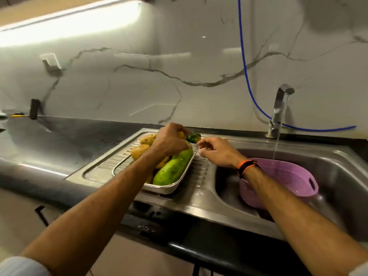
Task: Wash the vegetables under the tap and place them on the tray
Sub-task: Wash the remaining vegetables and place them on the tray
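left hand (169, 143) is gripping a small yellow vegetable (181, 135) over the tray (169, 188) at its 12 o'clock end. right hand (217, 151) is hovering loosely curled, holding nothing. best to be setting it down beside the green gourd (174, 166), not stacking.

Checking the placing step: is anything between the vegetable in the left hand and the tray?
Nothing visible. The left hand holds a small yellowish vegetable right over the tray, above the long green gourd and potatoes already lying there.

Left grip (169, 142) curled; right grip (217, 151) loosely curled, arms outstretched.
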The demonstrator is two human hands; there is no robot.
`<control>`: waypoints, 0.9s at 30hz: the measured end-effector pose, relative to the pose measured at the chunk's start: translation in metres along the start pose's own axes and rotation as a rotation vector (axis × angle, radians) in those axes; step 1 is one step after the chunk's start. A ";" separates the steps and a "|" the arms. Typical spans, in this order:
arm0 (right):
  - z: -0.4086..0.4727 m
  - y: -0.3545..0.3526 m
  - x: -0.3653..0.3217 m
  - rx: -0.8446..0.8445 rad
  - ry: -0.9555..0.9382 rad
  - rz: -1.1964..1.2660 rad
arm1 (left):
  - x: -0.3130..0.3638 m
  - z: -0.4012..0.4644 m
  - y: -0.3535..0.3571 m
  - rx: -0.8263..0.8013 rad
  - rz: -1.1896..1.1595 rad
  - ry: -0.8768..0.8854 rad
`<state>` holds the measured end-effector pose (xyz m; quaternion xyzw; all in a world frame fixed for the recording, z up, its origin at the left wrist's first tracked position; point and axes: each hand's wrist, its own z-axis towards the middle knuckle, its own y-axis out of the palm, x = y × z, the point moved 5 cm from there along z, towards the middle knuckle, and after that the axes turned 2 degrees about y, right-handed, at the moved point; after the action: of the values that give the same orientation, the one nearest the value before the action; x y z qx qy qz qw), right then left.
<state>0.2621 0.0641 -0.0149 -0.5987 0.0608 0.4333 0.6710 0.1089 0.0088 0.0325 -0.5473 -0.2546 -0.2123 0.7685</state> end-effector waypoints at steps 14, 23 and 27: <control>-0.027 0.033 -0.034 -0.036 -0.028 0.002 | -0.053 -0.054 -0.013 -0.243 0.385 0.215; -0.029 0.013 -0.010 0.040 0.047 0.161 | -0.028 -0.036 -0.011 -0.178 0.377 0.230; -0.036 -0.017 0.020 0.084 0.109 0.180 | 0.007 -0.022 0.015 -0.138 0.319 0.277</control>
<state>0.3009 0.0451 -0.0238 -0.5850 0.1687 0.4554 0.6496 0.1269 -0.0079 0.0198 -0.5976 -0.0416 -0.1783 0.7806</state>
